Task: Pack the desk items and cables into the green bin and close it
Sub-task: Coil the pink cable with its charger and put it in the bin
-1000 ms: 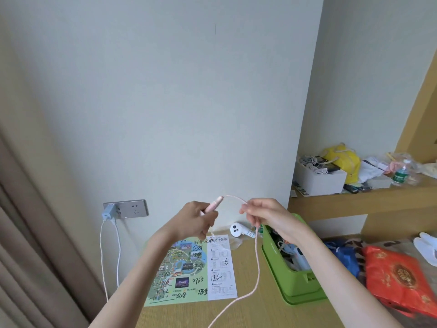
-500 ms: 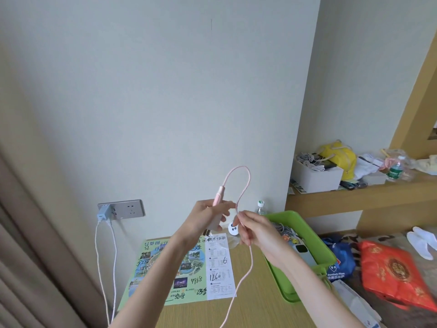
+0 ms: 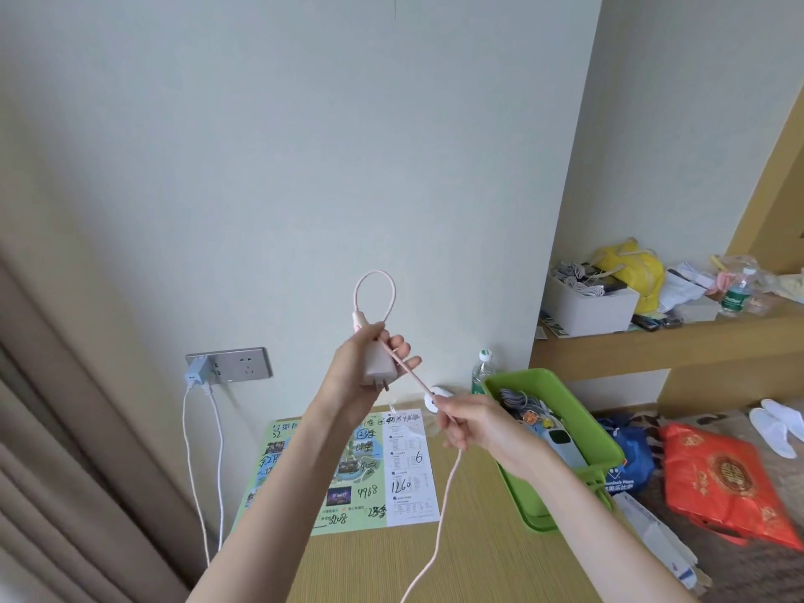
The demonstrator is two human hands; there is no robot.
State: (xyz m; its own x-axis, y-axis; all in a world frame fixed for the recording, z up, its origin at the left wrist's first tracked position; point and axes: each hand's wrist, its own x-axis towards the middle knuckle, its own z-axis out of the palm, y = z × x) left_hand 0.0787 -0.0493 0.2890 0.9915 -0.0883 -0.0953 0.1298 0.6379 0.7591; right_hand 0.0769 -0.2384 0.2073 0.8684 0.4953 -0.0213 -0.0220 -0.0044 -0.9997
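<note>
Above the back edge of the wooden surface [image 3: 478,541], my left grip [image 3: 350,378] was curled round the pale pink plug-in charger block [image 3: 379,363] and the first loop of its thin pink cable [image 3: 449,480]. My right grip [image 3: 472,424] pinched the cable lower down, taut between the two. Its long tail hung toward the front edge. At the right edge stood the open green plastic bin [image 3: 587,415], holding cables and gadgets. I judged two risks: the tail snagging on the surface's edge, or slack loops springing apart over the bin's rim and blocking its closing.
</note>
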